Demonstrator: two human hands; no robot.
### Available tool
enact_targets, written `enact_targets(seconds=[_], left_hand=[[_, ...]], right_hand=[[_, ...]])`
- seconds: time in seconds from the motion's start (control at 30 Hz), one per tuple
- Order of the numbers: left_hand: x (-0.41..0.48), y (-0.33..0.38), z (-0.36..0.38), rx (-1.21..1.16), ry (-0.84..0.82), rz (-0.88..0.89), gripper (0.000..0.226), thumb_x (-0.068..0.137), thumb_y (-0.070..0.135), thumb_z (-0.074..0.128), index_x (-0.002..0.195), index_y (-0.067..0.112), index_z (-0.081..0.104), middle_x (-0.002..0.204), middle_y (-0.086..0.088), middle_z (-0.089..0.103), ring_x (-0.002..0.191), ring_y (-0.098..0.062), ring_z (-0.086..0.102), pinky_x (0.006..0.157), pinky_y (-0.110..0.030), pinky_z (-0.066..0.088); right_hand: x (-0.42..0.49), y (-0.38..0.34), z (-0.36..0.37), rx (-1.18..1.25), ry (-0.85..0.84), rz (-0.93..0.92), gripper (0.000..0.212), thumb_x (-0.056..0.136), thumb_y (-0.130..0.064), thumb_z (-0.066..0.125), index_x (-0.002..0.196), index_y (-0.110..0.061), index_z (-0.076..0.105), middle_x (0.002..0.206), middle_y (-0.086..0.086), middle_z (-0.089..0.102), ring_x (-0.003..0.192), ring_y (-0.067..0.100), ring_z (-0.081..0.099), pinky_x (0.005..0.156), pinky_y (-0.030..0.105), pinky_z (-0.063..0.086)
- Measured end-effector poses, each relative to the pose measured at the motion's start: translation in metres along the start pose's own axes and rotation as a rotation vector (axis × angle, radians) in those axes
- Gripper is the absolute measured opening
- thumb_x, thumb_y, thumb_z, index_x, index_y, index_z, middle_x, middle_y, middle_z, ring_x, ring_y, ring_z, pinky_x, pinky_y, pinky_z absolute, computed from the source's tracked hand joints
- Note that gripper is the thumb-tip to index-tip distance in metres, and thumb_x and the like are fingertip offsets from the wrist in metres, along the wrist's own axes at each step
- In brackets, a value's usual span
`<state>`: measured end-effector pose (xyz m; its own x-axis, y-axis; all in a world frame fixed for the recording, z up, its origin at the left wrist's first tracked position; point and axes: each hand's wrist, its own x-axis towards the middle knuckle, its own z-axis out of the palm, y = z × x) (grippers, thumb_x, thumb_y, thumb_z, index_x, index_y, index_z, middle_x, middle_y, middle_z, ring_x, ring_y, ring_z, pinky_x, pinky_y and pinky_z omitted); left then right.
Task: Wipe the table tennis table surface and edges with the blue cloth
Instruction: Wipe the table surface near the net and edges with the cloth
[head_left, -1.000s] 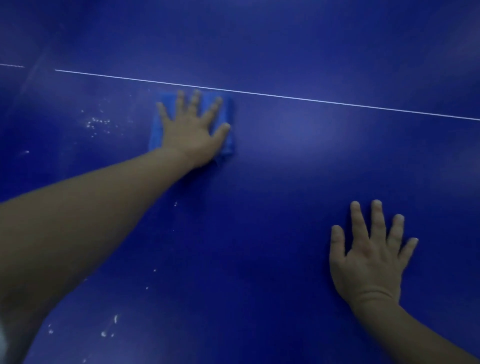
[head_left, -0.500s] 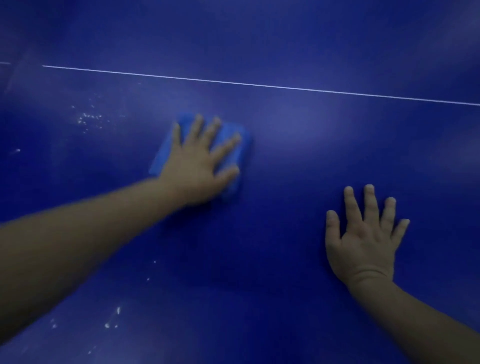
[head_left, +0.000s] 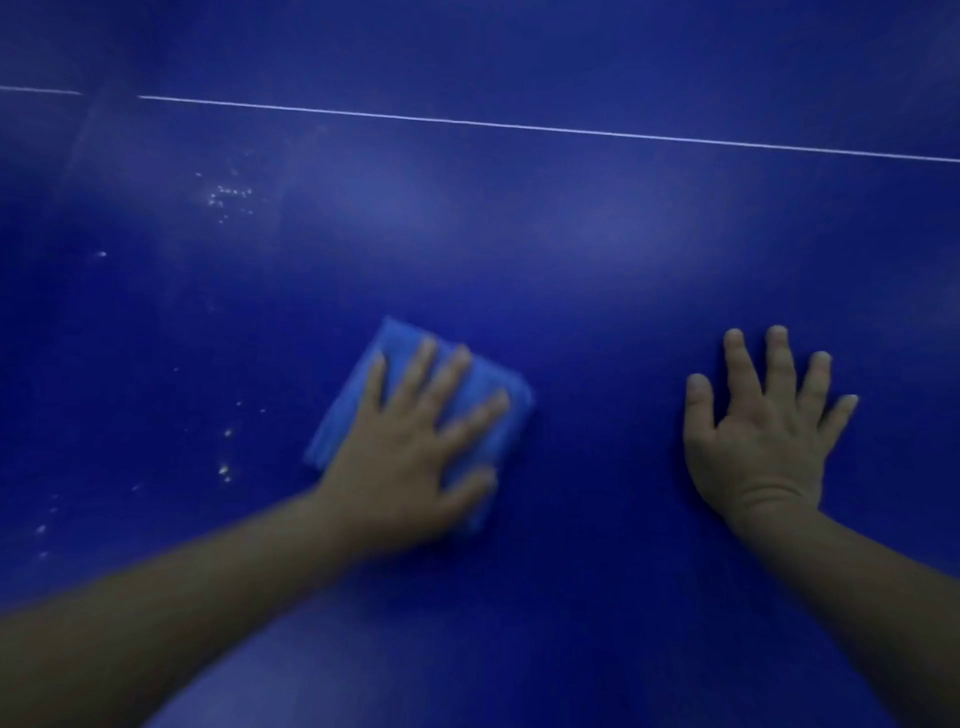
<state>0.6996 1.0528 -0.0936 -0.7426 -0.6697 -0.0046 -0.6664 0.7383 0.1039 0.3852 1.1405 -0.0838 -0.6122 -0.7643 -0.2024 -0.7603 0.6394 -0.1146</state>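
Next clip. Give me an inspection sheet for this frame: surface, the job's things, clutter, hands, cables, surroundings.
Surface: dark blue table tennis table top, with a thin white line across its far part and white specks scattered down its left side.
Job's things: folded light blue cloth lying flat on the table, partly under the left hand.
Clutter: nothing seen.
Hands: left hand presses the cloth with spread fingers, slightly blurred; right hand lies flat on the bare table, apart from the cloth.
Cables: nothing seen.
Surroundings: nothing seen beyond the table; the light is dim.

Left hand (head_left: 410, 457) blurred, hiding much of the blue cloth (head_left: 483, 395).
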Motion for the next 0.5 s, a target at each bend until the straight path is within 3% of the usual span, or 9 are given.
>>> enact_targets(seconds=[0.07, 0.13, 0.23, 0.3, 0.33, 0.43, 0.5], left_hand=[[-0.049, 0.011, -0.003, -0.003, -0.073, 0.178, 0.067, 0.095, 0.066, 0.04, 0.156, 0.041, 0.029, 0.167, -0.009, 0.021, 0.153, -0.038, 0.015, 0.117, -0.068, 0.01], [-0.04, -0.021, -0.008, 0.038, -0.063, 0.182, 0.067, 0.094, 0.065, 0.04, 0.156, 0.042, 0.027, 0.165, -0.011, 0.026, 0.153, -0.038, 0.019, 0.117, -0.067, 0.012], [0.022, -0.067, -0.02, 0.035, -0.051, -0.355, 0.074, 0.089, 0.071, 0.023, 0.156, 0.043, 0.012, 0.167, -0.01, 0.018, 0.154, -0.035, 0.01, 0.119, -0.065, 0.005], [0.041, -0.057, -0.017, 0.026, -0.06, -0.54, 0.076, 0.088, 0.073, 0.017, 0.158, 0.043, 0.012, 0.168, -0.009, 0.01, 0.155, -0.035, 0.002, 0.12, -0.064, 0.0], [0.036, -0.038, -0.012, 0.035, -0.039, -0.495, 0.076, 0.089, 0.072, 0.019, 0.158, 0.042, 0.014, 0.168, -0.01, 0.011, 0.155, -0.036, 0.002, 0.12, -0.064, 0.001], [-0.027, 0.027, 0.002, 0.0, 0.021, -0.111, 0.069, 0.094, 0.068, 0.032, 0.157, 0.041, 0.026, 0.166, -0.011, 0.021, 0.154, -0.038, 0.01, 0.118, -0.067, 0.008], [-0.064, 0.029, 0.001, 0.011, -0.023, -0.005, 0.066, 0.095, 0.066, 0.035, 0.156, 0.041, 0.029, 0.166, -0.009, 0.023, 0.154, -0.036, 0.013, 0.118, -0.067, 0.01]], right_hand=[[-0.001, 0.0, 0.001, -0.004, 0.005, -0.002, 0.067, 0.098, -0.062, 0.016, 0.159, -0.035, 0.013, 0.169, -0.001, 0.001, 0.154, 0.033, -0.007, 0.121, 0.06, -0.006], [0.0, 0.0, 0.002, 0.001, 0.017, -0.002, 0.064, 0.101, -0.06, 0.021, 0.159, -0.034, 0.014, 0.169, -0.001, 0.002, 0.154, 0.033, -0.006, 0.121, 0.061, -0.006], [0.001, 0.0, 0.003, -0.007, 0.021, -0.008, 0.063, 0.101, -0.059, 0.023, 0.159, -0.034, 0.015, 0.169, -0.001, 0.002, 0.154, 0.033, -0.006, 0.121, 0.06, -0.006], [0.001, 0.002, 0.003, -0.009, 0.025, -0.003, 0.063, 0.101, -0.059, 0.022, 0.159, -0.034, 0.015, 0.169, -0.002, 0.002, 0.154, 0.034, -0.005, 0.121, 0.06, -0.006], [0.001, 0.002, 0.003, -0.012, 0.027, -0.006, 0.064, 0.101, -0.06, 0.022, 0.159, -0.034, 0.015, 0.169, -0.002, 0.002, 0.154, 0.034, -0.005, 0.121, 0.06, -0.006], [0.002, 0.002, 0.004, -0.015, 0.031, -0.016, 0.065, 0.1, -0.062, 0.019, 0.159, -0.035, 0.013, 0.169, -0.002, 0.001, 0.154, 0.034, -0.006, 0.121, 0.06, -0.005], [0.001, 0.004, 0.005, -0.005, 0.039, -0.018, 0.065, 0.099, -0.062, 0.018, 0.159, -0.035, 0.013, 0.169, -0.002, 0.001, 0.154, 0.034, -0.007, 0.121, 0.061, -0.006]])
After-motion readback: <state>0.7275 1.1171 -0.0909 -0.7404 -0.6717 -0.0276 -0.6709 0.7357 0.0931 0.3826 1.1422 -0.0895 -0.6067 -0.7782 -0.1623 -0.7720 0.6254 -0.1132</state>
